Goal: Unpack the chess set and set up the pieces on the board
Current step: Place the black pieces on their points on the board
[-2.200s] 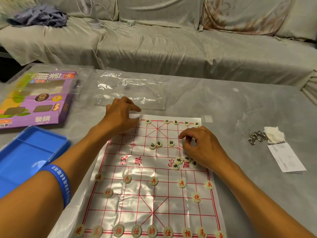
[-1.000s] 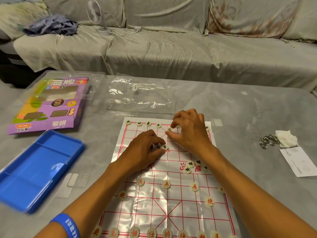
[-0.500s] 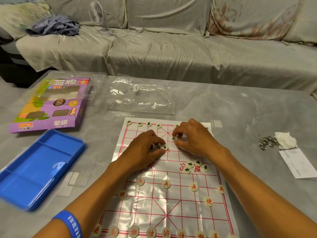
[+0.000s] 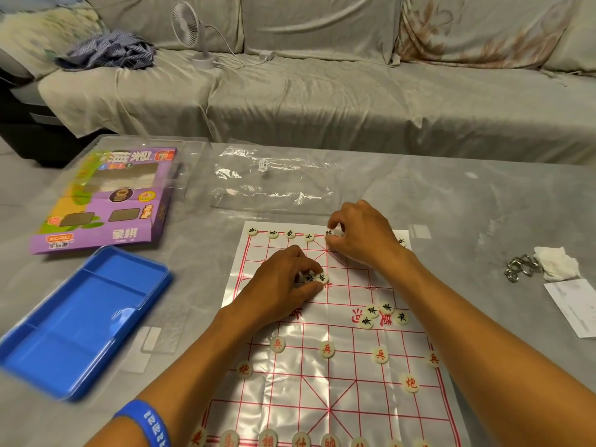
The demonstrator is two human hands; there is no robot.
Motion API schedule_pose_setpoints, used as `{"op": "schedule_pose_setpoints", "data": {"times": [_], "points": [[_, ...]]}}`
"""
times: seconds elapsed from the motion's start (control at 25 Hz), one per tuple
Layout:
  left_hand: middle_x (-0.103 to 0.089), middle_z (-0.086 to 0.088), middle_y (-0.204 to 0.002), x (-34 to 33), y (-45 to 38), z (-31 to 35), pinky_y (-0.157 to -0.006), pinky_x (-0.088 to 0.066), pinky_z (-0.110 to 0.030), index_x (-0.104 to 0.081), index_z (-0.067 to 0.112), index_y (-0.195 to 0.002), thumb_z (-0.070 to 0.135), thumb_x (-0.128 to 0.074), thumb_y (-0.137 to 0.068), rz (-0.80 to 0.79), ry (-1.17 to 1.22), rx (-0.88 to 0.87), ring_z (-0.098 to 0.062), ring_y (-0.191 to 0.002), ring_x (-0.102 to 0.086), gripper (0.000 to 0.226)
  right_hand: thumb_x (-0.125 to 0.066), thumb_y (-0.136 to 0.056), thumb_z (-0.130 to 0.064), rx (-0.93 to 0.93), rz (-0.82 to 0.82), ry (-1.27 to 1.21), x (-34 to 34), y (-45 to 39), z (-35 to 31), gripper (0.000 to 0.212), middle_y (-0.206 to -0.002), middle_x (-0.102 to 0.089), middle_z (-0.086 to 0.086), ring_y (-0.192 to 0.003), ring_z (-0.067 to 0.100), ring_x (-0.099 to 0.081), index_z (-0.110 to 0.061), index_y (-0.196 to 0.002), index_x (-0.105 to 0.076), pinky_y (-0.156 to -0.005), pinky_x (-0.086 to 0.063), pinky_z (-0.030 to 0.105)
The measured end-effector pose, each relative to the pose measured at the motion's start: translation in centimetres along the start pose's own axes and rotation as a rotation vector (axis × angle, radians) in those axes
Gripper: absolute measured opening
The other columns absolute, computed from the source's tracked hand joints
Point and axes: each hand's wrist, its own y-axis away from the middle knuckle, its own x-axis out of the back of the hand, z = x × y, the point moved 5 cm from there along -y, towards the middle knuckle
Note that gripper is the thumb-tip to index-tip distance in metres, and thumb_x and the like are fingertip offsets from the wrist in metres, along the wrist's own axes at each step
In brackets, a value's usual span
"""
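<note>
Pinched between the thumb and curled fingers of my right hand (image 4: 359, 235) is one black piece (image 4: 329, 233), which I hold at the middle of the far row of the board (image 4: 351, 398), just beside the four black pieces (image 4: 280, 234) already lined up there. Curled over two more black pieces (image 4: 315, 278), my left hand (image 4: 283, 285) holds them a few lines nearer to me. I judge I am filling the black back row, with the red side (image 4: 325, 349) largely set out in front of me. Next I should release this piece squarely on its crossing, then reach for the loose cluster (image 4: 383, 314) lying mid-board, near my right forearm.
</note>
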Motion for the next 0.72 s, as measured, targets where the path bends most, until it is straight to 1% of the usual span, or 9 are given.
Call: {"op": "schedule_pose_setpoints", "data": {"times": [0.16,0.24,0.28,0.32,0.4,0.44,0.52,0.6,0.72], "points": [[-0.056,0.007,-0.105,0.0,0.1,-0.4,-0.076,-0.044,-0.018,-0.065,0.027,-0.116,0.042,-0.063,-0.087,0.007,0.004,-0.003,-0.009,-0.091,-0.052,0.033,-0.067,-0.084,-0.037,-0.008,-0.054,-0.006,-0.5,-0.8,-0.5,0.032,-0.103,-0.064,0.000,-0.098,0.018,-0.052,-0.021,-0.112,-0.068,-0.075,-0.040,0.026],[-0.055,0.009,-0.103,0.0,0.0,-0.6,-0.072,-0.041,-0.013,-0.064,0.027,-0.116,0.041,-0.065,-0.086,0.009,0.021,0.015,-0.008,-0.089,-0.052,0.034,-0.067,-0.084,-0.035,0.001,-0.003,-0.111,0.4,0.7,-0.6,0.028,-0.089,-0.060,-0.006,-0.091,0.015,-0.052,-0.022,-0.108,-0.067,-0.075,-0.045,0.028],[-0.054,0.011,-0.101,0.1,0.0,-0.7,-0.070,-0.039,-0.012,-0.064,0.026,-0.116,0.040,-0.067,-0.085,0.007,0.039,0.029,-0.007,-0.087,-0.052,0.034,-0.066,-0.084,-0.034,0.016,-0.002,-0.177,0.7,1.8,-0.7,0.023,-0.085,-0.059,-0.008,-0.088,0.014,-0.053,-0.023,-0.105,-0.067,-0.076,-0.048,0.030],[-0.054,0.012,-0.099,0.2,0.0,-0.7,-0.069,-0.038,-0.011,-0.064,0.026,-0.116,0.039,-0.069,-0.083,0.006,0.060,0.040,-0.006,-0.086,-0.053,0.035,-0.065,-0.085,-0.034,0.051,-0.047,-0.217,0.7,3.1,-0.9,0.021,-0.085,-0.059,-0.009,-0.089,0.013,-0.054,-0.024,-0.104,-0.066,-0.079,-0.049,0.031],[-0.055,0.011,-0.097,0.5,0.0,-0.8,-0.069,-0.040,-0.012,-0.064,0.023,-0.115,0.036,-0.072,-0.081,0.004,0.090,0.051,-0.006,-0.083,-0.054,0.037,-0.065,-0.085,-0.038,0.135,-0.226,-0.210,0.0,5.4,-1.8,0.027,-0.097,-0.061,-0.010,-0.095,0.011,-0.052,-0.030,-0.111,-0.062,-0.085,-0.048,0.030],[-0.056,0.011,-0.097,0.5,0.0,-0.8,-0.069,-0.041,-0.013,-0.063,0.023,-0.115,0.035,-0.073,-0.080,0.002,0.100,0.055,-0.006,-0.083,-0.054,0.038,-0.065,-0.086,-0.042,0.159,-0.283,-0.183,-0.4,6.1,-2.1,0.032,-0.105,-0.061,-0.011,-0.099,0.009,-0.049,-0.032,-0.115,-0.060,-0.087,-0.046,0.029],[-0.057,0.012,-0.095,0.6,0.2,-0.6,-0.069,-0.043,-0.012,-0.060,0.026,-0.116,0.032,-0.075,-0.079,-0.002,0.133,0.073,-0.006,-0.082,-0.055,0.041,-0.064,-0.086,-0.048,0.161,-0.289,-0.141,-0.7,6.4,-2.0,0.037,-0.113,-0.061,-0.012,-0.102,0.008,-0.046,-0.032,-0.118,-0.060,-0.088,-0.045,0.027],[-0.057,0.013,-0.092,0.6,0.3,-0.7,-0.068,-0.045,-0.012,-0.056,0.030,-0.115,0.030,-0.076,-0.078,0.000,0.168,0.090,-0.006,-0.079,-0.056,0.042,-0.063,-0.086,-0.050,0.165,-0.261,-0.127,-0.8,6.2,-2.2,0.036,-0.115,-0.062,-0.011,-0.103,0.009,-0.046,-0.030,-0.116,-0.063,-0.087,-0.046,0.029],[-0.058,0.013,-0.088,0.6,0.2,-0.8,-0.067,-0.046,-0.014,-0.055,0.033,-0.110,0.028,-0.077,-0.077,0.002,0.184,0.093,-0.007,-0.077,-0.056,0.040,-0.064,-0.088,-0.038,0.165,-0.260,-0.138,-0.8,6.2,-2.1,0.031,-0.117,-0.062,-0.010,-0.106,0.010,-0.046,-0.032,-0.119,-0.064,-0.091,-0.046,0.032]]}}
